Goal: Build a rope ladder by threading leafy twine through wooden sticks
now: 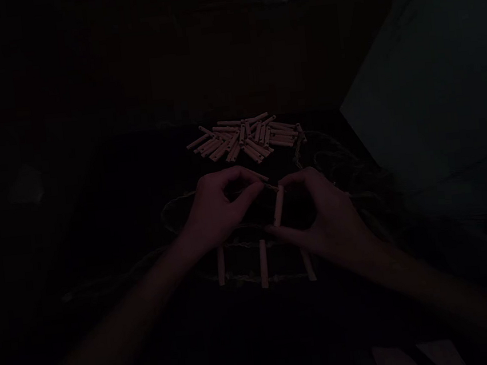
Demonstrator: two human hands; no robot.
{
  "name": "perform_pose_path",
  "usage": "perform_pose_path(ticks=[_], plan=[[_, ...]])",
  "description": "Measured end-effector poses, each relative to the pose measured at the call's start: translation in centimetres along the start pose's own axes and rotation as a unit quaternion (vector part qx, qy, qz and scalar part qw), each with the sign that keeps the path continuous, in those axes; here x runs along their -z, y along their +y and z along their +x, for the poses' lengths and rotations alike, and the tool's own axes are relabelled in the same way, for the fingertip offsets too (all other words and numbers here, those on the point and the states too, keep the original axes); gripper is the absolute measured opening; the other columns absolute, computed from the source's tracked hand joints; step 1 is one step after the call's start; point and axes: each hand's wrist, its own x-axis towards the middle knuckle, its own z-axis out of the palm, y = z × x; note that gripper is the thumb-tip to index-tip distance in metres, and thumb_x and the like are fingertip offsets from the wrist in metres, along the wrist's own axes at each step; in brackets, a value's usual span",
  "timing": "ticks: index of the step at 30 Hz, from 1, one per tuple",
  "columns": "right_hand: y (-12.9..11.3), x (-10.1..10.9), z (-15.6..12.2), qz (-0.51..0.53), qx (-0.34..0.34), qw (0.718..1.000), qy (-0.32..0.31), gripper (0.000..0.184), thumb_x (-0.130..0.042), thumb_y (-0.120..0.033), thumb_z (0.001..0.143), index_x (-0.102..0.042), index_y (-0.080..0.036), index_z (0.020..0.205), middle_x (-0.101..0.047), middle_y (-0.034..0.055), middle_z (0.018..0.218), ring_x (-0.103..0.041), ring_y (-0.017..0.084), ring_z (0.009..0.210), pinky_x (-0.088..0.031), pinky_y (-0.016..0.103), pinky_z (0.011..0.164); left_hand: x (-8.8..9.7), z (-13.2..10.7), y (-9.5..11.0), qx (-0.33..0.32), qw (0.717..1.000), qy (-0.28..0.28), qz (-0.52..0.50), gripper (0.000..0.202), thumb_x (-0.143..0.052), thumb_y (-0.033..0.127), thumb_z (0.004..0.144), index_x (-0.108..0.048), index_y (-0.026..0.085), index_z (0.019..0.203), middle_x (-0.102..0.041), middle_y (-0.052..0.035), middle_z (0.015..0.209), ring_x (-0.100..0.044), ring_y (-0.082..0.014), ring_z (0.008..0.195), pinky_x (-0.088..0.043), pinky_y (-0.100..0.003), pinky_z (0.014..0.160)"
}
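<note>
- Clamping a drilled wooden dowel (279, 206), the right hand (329, 206) has its index finger at the far end and its thumb at the near end.
- Pinching together at the tips, the fingers of the left hand (224, 204) seem to close on a thin cord (271, 186), which leads rightward to the dowel's far end; the dim light hides the exact grip.
- The dowel's long axis runs from the near edge towards the far edge of the worktop (138, 164), its far end leaning slightly right. It lies just right of the left fingertips, between the two hands; the right hand is nearer, touching it, while the left is just beside its far end.
- Another dowel (258, 175) slants behind the left fingertips; whether it is held or lying loose, I cannot tell.
- Nearer the near edge, three spaced dowels (263, 264) stand like rungs between two cords; the right hand's thumb side is close above the rightmost one.
- Towards the far edge lies a pile of dowels (243, 136), some showing holes at their ends.
- Left of the left hand, a loop of cord (163, 213) curves across the worktop.
</note>
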Motion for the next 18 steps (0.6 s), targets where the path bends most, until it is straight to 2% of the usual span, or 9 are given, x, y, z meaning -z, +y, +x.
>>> perform_pose_path(ticks=[3, 6, 9, 18], plan=[[-0.19, -0.04, -0.11, 0.002, 0.011, 1.0, -0.004, 0.051, -0.083, -0.032, 0.076, -0.051, -0.023, 0.114, -0.065, 0.0063, 0.108, -0.066, 0.026, 0.1, -0.053, 0.041, 0.084, -0.1, -0.09, 0.0, -0.011, 1.0, -0.01, 0.008, 0.014, -0.068, 0.028, 0.09, -0.073, 0.015, 0.089, -0.076, -0.0036, 0.091, -0.069, -0.0169, 0.087, -0.05, -0.025, 0.078], [-0.29, -0.1, -0.19, 0.007, 0.014, 1.0, -0.021, 0.049, -0.082, -0.031, 0.077, -0.05, -0.023, 0.114, -0.065, 0.0058, 0.107, -0.066, 0.026, 0.1, -0.052, 0.04, 0.084, -0.37, -0.22, -0.16, -0.061, 0.998, -0.032, 0.011, 0.016, -0.068, 0.025, 0.09, -0.074, 0.013, 0.098, -0.076, -0.0048, 0.098, -0.07, -0.0162, 0.093, -0.05, -0.024, 0.084], [-0.16, -0.18, -0.16, 0.01, 0.01, 1.0, -0.026, 0.052, -0.084, -0.028, 0.075, -0.05, -0.023, 0.114, -0.065, 0.0052, 0.106, -0.066, 0.026, 0.099, -0.052, 0.041, 0.084, -0.56, -0.29, -0.38, -0.096, 0.994, -0.041, 0.027, 0.014, -0.068, 0.024, 0.092, -0.075, 0.012, 0.093, -0.076, -0.0037, 0.092, -0.07, -0.0146, 0.088, -0.05, -0.023, 0.082], [0.18, -0.03, -0.02, 0.004, 0.013, 1.0, -0.004, 0.053, -0.085, -0.033, 0.074, -0.051, -0.023, 0.114, -0.064, 0.0056, 0.107, -0.066, 0.025, 0.098, -0.053, 0.039, 0.082, 0.36, 0.05, 0.18, -0.073, 0.997, -0.004, 0.034, 0.013, -0.068, 0.023, 0.091, -0.074, 0.014, 0.085, -0.075, -0.0002, 0.086, -0.068, -0.0123, 0.08, -0.049, -0.021, 0.076]])
